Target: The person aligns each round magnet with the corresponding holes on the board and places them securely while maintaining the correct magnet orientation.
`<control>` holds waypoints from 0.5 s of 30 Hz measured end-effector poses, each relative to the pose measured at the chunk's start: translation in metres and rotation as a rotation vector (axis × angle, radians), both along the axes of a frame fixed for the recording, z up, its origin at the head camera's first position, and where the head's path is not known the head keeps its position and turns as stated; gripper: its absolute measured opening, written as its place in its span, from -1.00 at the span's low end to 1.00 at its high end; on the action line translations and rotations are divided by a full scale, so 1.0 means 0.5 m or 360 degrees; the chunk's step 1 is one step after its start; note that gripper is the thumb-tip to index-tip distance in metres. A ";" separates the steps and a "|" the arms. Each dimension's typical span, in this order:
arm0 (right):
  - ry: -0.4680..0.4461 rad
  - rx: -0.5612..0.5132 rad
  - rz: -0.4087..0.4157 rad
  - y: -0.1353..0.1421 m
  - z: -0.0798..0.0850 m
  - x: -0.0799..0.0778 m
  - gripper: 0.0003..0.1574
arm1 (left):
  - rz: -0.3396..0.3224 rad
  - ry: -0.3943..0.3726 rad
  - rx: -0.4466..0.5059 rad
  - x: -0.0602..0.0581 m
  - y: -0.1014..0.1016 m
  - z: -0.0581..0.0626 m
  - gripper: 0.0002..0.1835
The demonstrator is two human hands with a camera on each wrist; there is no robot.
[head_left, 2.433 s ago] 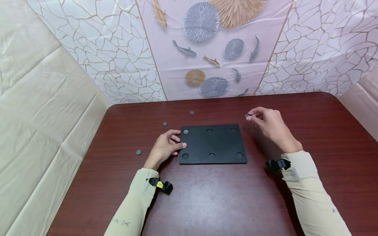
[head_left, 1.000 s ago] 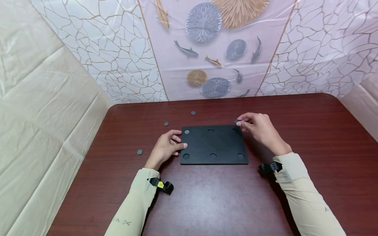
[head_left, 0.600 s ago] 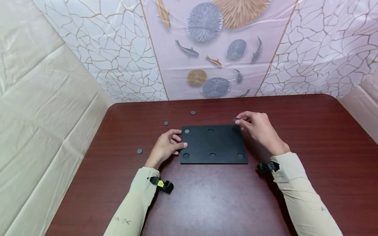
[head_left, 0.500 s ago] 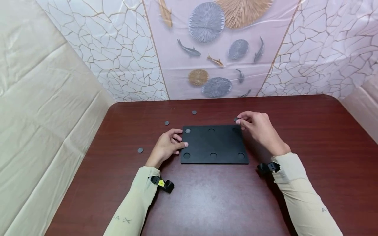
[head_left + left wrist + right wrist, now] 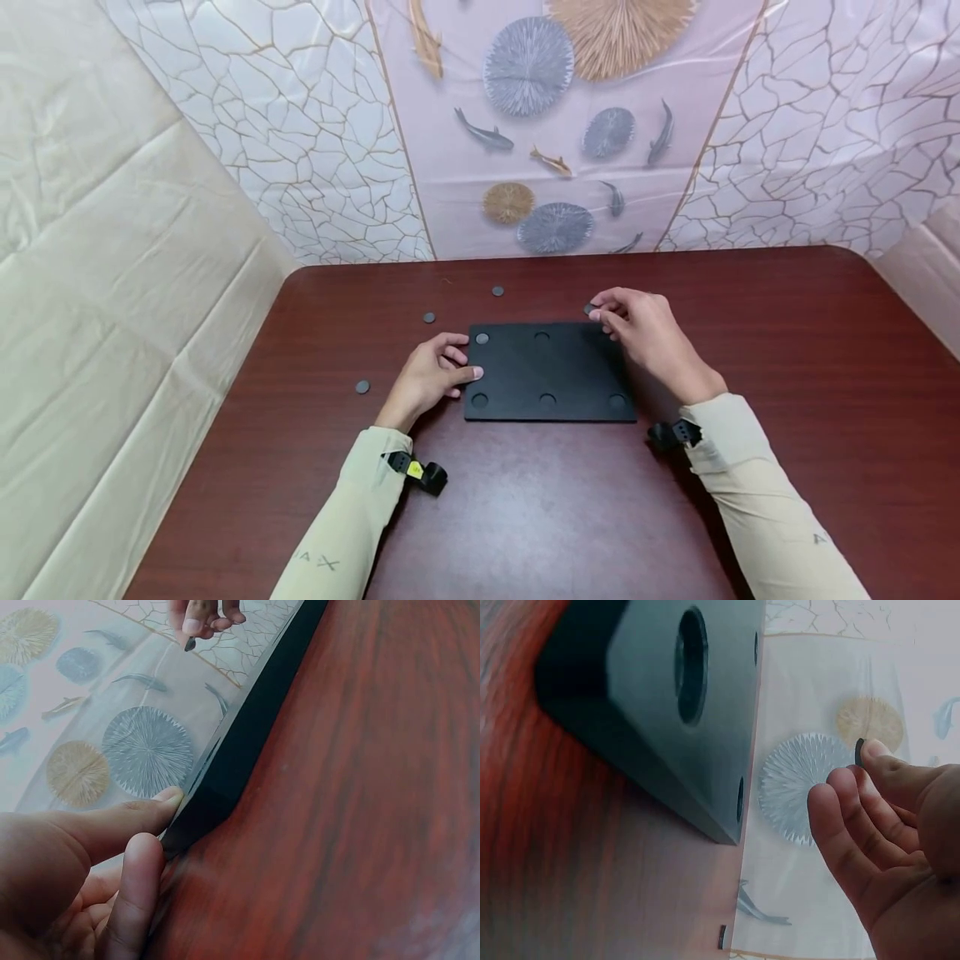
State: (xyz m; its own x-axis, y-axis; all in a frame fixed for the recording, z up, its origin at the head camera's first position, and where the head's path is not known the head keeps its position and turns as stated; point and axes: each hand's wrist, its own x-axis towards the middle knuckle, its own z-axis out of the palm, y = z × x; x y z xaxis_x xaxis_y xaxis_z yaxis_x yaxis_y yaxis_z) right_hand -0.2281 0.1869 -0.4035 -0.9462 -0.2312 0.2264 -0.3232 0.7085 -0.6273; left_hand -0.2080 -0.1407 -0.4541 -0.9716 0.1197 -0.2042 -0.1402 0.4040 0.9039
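Observation:
A black rectangular board (image 5: 551, 371) with round recesses lies on the table. One grey disc (image 5: 482, 339) sits in its back left recess. My left hand (image 5: 429, 377) grips the board's left edge, thumb on top; in the left wrist view, thumb (image 5: 161, 806) and a finger meet at the board's corner. My right hand (image 5: 637, 329) pinches a small dark disc (image 5: 588, 308) between thumb and fingertips, raised near the board's back right corner and covering the recess there. The right wrist view shows this disc (image 5: 859, 752) edge-on, apart from the board.
Three loose grey discs lie on the reddish-brown table: a front one (image 5: 362, 387) left of my left hand, a middle one (image 5: 429, 317) and a back one (image 5: 498, 292) behind the board. A patterned sheet (image 5: 360, 167) hangs along the table's back edge.
My right hand has carried the disc leftward, from beyond the board's right side to its back right corner. The left hand keeps its grip on the board. The head view has shifted slightly.

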 end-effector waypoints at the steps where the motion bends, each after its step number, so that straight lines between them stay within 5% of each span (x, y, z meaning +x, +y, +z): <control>1: -0.0012 0.0003 0.0006 -0.002 -0.002 -0.001 -0.82 | -0.0004 -0.0004 -0.0001 0.000 0.001 0.000 -0.37; 15: -0.0116 0.0074 0.0139 -0.045 -0.013 -0.015 -0.78 | 0.0000 -0.0017 0.0003 0.002 -0.001 0.006 -0.37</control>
